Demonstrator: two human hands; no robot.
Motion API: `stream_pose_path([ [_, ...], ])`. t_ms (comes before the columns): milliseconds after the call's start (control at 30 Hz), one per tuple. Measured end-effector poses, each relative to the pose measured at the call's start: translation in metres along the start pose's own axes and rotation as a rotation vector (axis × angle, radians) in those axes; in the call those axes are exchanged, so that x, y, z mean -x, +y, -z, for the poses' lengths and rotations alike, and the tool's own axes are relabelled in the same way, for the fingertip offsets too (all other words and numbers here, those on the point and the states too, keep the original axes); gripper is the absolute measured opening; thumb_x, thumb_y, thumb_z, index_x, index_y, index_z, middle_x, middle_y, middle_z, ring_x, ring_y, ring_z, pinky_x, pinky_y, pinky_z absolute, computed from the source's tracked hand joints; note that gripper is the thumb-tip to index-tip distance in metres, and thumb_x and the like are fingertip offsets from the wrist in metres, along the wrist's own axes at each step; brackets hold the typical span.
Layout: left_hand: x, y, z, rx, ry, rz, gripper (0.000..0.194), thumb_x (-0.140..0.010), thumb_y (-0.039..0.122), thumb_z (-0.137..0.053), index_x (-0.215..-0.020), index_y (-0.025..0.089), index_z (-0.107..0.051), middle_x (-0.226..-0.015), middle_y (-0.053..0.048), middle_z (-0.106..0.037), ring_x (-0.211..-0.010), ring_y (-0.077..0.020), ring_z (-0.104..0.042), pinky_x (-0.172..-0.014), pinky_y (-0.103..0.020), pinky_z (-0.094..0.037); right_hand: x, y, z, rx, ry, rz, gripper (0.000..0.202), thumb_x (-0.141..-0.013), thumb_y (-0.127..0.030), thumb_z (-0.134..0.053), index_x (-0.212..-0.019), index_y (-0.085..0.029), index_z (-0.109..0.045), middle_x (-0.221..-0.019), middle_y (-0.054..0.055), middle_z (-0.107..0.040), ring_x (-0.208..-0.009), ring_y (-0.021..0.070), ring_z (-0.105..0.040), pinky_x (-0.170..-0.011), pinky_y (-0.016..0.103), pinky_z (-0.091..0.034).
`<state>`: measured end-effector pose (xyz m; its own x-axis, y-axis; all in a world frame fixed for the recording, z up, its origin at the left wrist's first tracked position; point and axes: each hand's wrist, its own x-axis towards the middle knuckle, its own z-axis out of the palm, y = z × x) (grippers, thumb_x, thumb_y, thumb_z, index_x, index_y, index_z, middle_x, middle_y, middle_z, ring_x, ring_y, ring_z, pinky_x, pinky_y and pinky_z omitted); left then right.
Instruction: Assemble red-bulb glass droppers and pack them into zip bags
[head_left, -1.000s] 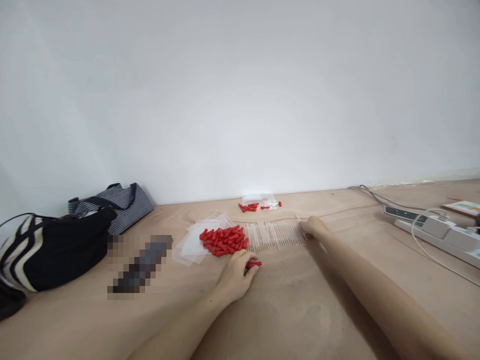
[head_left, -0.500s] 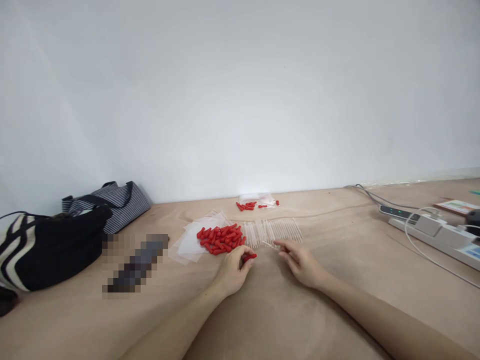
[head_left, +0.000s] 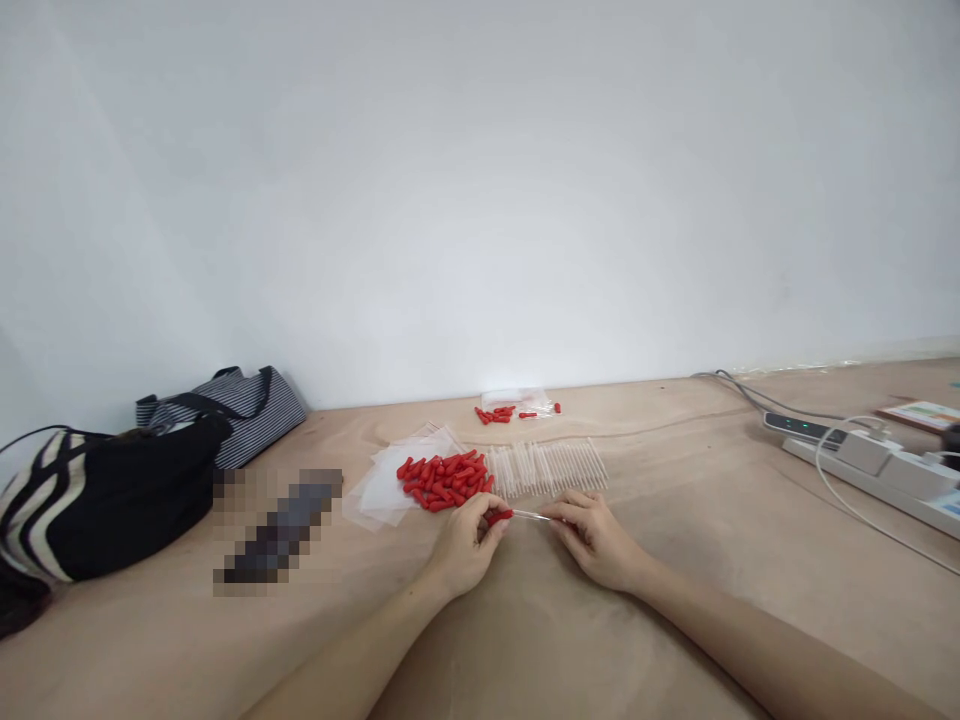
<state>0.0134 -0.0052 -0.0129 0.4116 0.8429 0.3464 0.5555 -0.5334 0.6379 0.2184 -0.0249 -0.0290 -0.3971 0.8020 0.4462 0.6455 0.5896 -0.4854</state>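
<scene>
My left hand (head_left: 469,540) is closed around a small red rubber bulb (head_left: 500,516), its narrow end pointing right. Between thumb and fingers, my right hand (head_left: 592,537) pinches a thin clear tube (head_left: 532,515). The tube's left end meets the mouth of the bulb; whether it is inside cannot be made out. Just beyond my left hand lies a heap of red bulbs (head_left: 442,480), partly on clear plastic bags (head_left: 382,490). A row of similar clear tubes (head_left: 551,467) lies side by side behind both hands.
At the back, several red pieces (head_left: 495,414) lie by a clear bag (head_left: 517,400). On the left are a black bag (head_left: 142,500), a striped bag (head_left: 259,410) and a blurred dark object (head_left: 281,525). A white power strip (head_left: 885,475) with cables stands right.
My right hand has picked a clear tube from near the row and brought it to the red bulb. My left hand has stayed nearly still with the bulb.
</scene>
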Motion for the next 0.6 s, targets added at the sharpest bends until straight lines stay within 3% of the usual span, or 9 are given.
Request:
stream_pose_path([
  [300,-0.0005,-0.0013,0.0,-0.054,-0.006,-0.054,0.014,-0.08,0.026,-0.046,-0.08,0.018,-0.058,-0.076,-0.001,-0.059,-0.069,-0.0144,-0.053,-0.066,-0.026,-0.041,-0.0024,-0.0052,-0.0052,0.02,0.063,0.016,0.026,-0.087,-0.03,-0.038,-0.086,-0.02,-0.062,-0.072,0.002,-0.059,-0.071,0.0132,-0.053,-0.071,0.029,-0.032],
  [600,0.0027,0.0017,-0.0006,-0.122,-0.007,-0.093,0.013,-0.081,0.021,-0.046,-0.079,0.018,-0.058,-0.077,-0.001,-0.059,-0.075,-0.0152,-0.054,-0.072,-0.028,-0.039,-0.0012,-0.0055,-0.0018,0.077,0.054,0.122,0.023,-0.087,-0.023,-0.038,-0.087,-0.019,-0.061,-0.068,0.001,-0.056,-0.062,0.0106,-0.048,-0.068,0.029,-0.027],
])
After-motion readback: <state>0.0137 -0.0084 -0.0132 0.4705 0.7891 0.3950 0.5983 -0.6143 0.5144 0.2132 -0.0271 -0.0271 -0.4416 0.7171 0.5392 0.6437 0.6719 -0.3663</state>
